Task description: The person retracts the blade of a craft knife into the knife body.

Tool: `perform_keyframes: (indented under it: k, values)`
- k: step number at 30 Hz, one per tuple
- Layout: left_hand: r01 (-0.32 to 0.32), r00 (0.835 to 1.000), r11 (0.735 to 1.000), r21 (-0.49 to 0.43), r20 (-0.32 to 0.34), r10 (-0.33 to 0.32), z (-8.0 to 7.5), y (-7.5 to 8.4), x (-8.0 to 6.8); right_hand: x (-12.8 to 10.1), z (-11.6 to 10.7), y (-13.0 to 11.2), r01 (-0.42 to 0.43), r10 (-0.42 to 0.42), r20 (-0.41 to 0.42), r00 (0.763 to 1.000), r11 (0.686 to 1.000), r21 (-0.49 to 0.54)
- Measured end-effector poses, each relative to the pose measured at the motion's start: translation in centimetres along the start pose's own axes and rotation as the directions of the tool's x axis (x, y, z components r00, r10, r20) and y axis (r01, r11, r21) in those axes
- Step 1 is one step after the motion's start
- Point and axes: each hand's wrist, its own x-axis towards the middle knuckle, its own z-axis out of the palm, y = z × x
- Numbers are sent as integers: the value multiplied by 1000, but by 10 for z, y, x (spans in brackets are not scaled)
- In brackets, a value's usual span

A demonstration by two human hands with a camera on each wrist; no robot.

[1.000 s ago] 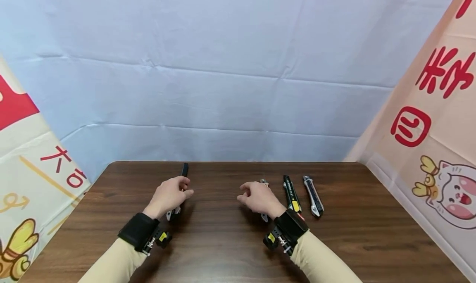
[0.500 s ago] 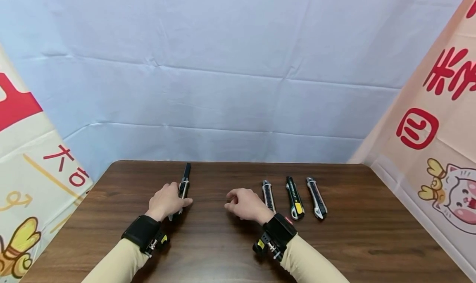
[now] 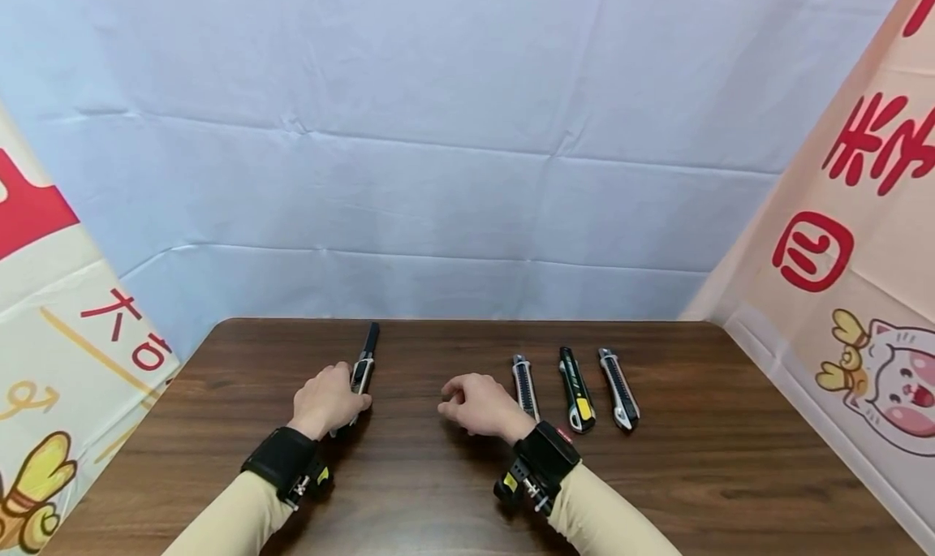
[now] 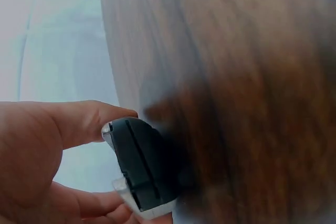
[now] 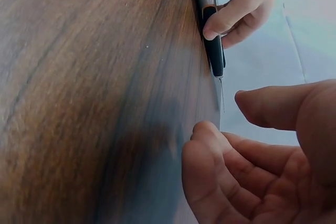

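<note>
My left hand grips the rear of a black and silver utility knife, which points away from me low over the brown table. In the left wrist view the knife's butt end sits between my thumb and fingers. The right wrist view shows the same knife with a thin blade sticking out of its tip. My right hand hovers just right of it, fingers loosely curled and holding nothing.
Three more utility knives lie side by side right of my right hand: a grey one, a green and yellow one and a silver one. A white cloth backdrop and printed banners close in the table's far and side edges.
My right hand has drawn left, off the grey knife that it covered. The left hand has lowered its knife toward the table and slid a little nearer to me.
</note>
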Motion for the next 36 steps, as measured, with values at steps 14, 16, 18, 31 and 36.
perform_keyframes:
  k: [14, 16, 18, 31, 36]
  values:
    - [-63, 995, 997, -47, -83, 59, 1, 26, -7, -8, -10, 3, -6, 5, 11, 1000, 997, 78]
    - [-71, 994, 996, -58, -86, 66, 2, 32, -9, -9, -11, 3, -3, 2, 11, 1000, 997, 82]
    - [-81, 993, 995, -66, -89, 75, 3, 38, -11, -9, -12, 3, -1, 1, 7, 1000, 997, 82]
    - [-248, 964, 958, -141, -128, 231, 24, 83, -29, -2, -5, 12, -47, 40, 27, 999, 943, 330]
    - [-281, 957, 945, -166, -126, 262, 31, 95, -33, 0, -3, 10, -69, 76, 5, 997, 879, 471]
